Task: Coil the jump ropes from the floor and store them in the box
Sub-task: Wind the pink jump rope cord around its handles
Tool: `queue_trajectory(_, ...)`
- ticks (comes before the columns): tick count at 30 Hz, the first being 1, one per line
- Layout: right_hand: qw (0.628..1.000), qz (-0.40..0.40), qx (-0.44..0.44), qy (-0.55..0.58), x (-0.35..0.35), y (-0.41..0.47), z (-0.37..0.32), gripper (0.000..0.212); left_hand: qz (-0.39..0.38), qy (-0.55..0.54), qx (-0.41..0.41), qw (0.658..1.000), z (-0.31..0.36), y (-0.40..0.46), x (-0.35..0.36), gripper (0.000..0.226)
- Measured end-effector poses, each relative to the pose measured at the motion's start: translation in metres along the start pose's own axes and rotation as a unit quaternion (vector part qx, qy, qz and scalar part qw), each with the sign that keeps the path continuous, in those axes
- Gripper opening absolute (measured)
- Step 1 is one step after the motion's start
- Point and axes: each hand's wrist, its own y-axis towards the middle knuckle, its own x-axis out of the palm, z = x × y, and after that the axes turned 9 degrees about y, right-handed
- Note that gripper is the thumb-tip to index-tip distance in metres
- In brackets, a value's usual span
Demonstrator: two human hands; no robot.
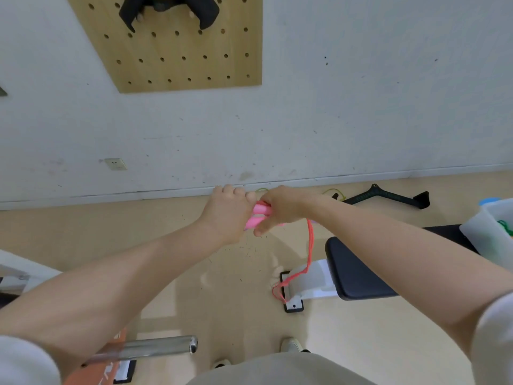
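Head view: looking down at both arms stretched out over a tan floor (227,287), with a white wall (333,107) behind.
Wall: carries a wooden pegboard (177,51) with a black item (169,9) hung on it, and a socket (115,163) low down.
Bench: black pad (358,270) on a white frame (311,282), at right, below the right forearm.
Box: translucent white (488,232), at the right edge on the bench's far end; something green shows inside.
Bar: black handle bar (388,197) lying on the floor by the wall; a chrome bar (155,347) at lower left.
Left hand (227,215): fingers curled round the pink handles (259,215).
Right hand (280,208): also gripping the handles, touching the left hand.
Rope (308,251): pink-red, hanging from the handles in a loop that reaches down in front of the bench frame's foot.
Other rope: a thin yellow-green cord (334,193) on the floor by the wall.
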Motion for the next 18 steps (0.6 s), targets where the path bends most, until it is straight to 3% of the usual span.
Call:
queue_trajectory(2, 0.998, 0.028, -0.023, -0.052, 0.007, 0.002, -0.001, 0.036, -0.098, -0.108, -0.005, 0.989, -0.003, -0.002, -0.008, 0.038)
queue_trajectory(4, 0.996, 0.031, -0.037, -0.075, 0.013, 0.003, -0.002, 0.036, -0.145, -0.155, 0.006, 0.977, -0.003, -0.003, -0.007, 0.029)
queue_trajectory(10, 0.995, -0.012, -0.029, -0.097, 0.008, 0.007, -0.005, 0.037, -0.087, -0.09, -0.027, 0.992, -0.001, 0.003, 0.016, 0.027)
queue_trajectory(12, 0.988, 0.009, -0.021, -0.154, 0.001, 0.011, -0.011, 0.041, -0.073, -0.025, -0.042, 0.996, 0.003, 0.007, 0.016, 0.029)
queue_trajectory(15, 0.971, 0.071, 0.007, -0.226, -0.003, 0.019, -0.031, 0.021, -0.095, 0.001, -0.078, 0.992, 0.003, 0.017, 0.012, 0.027)
queue_trajectory(18, 0.987, 0.087, 0.03, -0.133, 0.007, 0.023, -0.047, 0.017, -0.14, -0.084, -0.112, 0.98, -0.016, 0.021, 0.018, 0.019)
